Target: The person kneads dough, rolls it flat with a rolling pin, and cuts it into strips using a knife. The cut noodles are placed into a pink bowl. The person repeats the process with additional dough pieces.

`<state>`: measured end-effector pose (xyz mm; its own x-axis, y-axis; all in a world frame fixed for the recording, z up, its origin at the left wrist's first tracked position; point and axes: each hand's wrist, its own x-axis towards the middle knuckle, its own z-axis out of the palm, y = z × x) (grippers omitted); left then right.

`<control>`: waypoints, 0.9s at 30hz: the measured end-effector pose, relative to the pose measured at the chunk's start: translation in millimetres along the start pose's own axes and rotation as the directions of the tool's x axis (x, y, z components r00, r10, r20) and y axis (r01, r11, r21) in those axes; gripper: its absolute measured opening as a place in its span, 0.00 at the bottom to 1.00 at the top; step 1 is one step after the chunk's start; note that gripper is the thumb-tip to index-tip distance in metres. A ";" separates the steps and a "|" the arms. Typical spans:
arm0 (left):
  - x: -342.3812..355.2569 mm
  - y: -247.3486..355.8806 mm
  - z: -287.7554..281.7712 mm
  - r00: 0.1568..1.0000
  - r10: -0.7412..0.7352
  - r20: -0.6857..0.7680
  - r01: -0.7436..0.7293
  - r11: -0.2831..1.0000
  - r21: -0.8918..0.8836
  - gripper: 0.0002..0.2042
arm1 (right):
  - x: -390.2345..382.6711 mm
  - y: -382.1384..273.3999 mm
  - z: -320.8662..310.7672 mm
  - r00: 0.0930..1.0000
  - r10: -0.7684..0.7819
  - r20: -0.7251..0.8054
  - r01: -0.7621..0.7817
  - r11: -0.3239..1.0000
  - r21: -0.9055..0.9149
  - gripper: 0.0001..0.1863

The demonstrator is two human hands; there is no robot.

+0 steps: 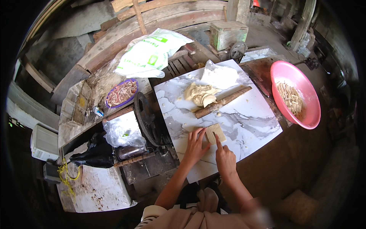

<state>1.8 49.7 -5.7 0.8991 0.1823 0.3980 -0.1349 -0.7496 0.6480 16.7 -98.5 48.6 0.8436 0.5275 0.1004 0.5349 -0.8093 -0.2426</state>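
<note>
A flat, squarish slab of dough (221,130) lies on the marble-patterned board in front of me. My left hand (195,147) rests at its left edge, fingers spread and thumb near the slab's lower corner, gripping nothing. Closed around a small knife (214,134), my right hand (226,159) reaches over the slab with the index finger stretched forward. Only a short dark bit of the blade shows; the handle is hidden in the hand. Beyond the slab lies a wooden rolling pin (223,102), set at a slant. Behind it sits a larger lump of dough (198,94).
A clear bag of white powder (219,73) sits on the board's (251,131) far side. At right stands a pink basin (277,100) with cut dough strips. To the left are a purple-rimmed basket (136,92), a dark wheel (142,118) and a large white sack (146,57).
</note>
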 end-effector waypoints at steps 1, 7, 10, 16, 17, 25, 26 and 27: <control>0.2 1.2 -0.9 1.000 0.005 -0.002 -0.005 1.000 -0.008 0.33 | 8.6 -0.4 4.7 1.000 -0.004 -0.006 0.004 1.000 0.002 0.38; 1.0 5.8 -7.6 1.000 -0.008 -0.005 0.008 1.000 -0.006 0.32 | 32.4 -9.7 16.6 0.999 -0.002 0.054 0.001 1.000 0.009 0.36; 0.3 6.2 -7.3 1.000 -0.006 -0.014 0.006 1.000 -0.006 0.32 | 34.0 -9.1 22.1 0.998 0.020 0.058 -0.022 1.000 0.018 0.36; 1.0 6.4 -7.7 1.000 -0.005 0.003 0.005 1.000 -0.015 0.31 | 35.8 -11.1 23.4 0.997 0.038 0.062 -0.038 0.999 -0.001 0.35; 0.7 5.5 -7.2 1.000 -0.004 0.001 0.004 1.000 -0.012 0.31 | 35.9 -11.9 23.5 0.997 0.041 0.059 -0.042 0.999 0.007 0.35; -0.8 3.8 -6.7 1.000 -0.008 0.002 0.008 0.999 -0.051 0.31 | 26.7 -18.2 24.6 0.995 0.075 0.059 -0.076 0.997 0.015 0.35; -1.2 3.6 -6.4 1.000 -0.004 0.000 0.004 0.999 -0.047 0.31 | 24.8 -17.4 25.0 0.995 0.075 0.063 -0.076 0.997 0.021 0.36; -1.3 3.2 -6.1 1.000 0.001 -0.002 -0.001 0.999 -0.044 0.31 | 22.7 -15.8 25.6 0.995 0.074 0.066 -0.076 0.997 0.028 0.36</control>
<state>-2.3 50.9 -0.2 0.8983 0.1829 0.3995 -0.1535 -0.7213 0.6754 26.2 -67.1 30.0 0.8760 0.4819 0.0184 0.4677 -0.8396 -0.2762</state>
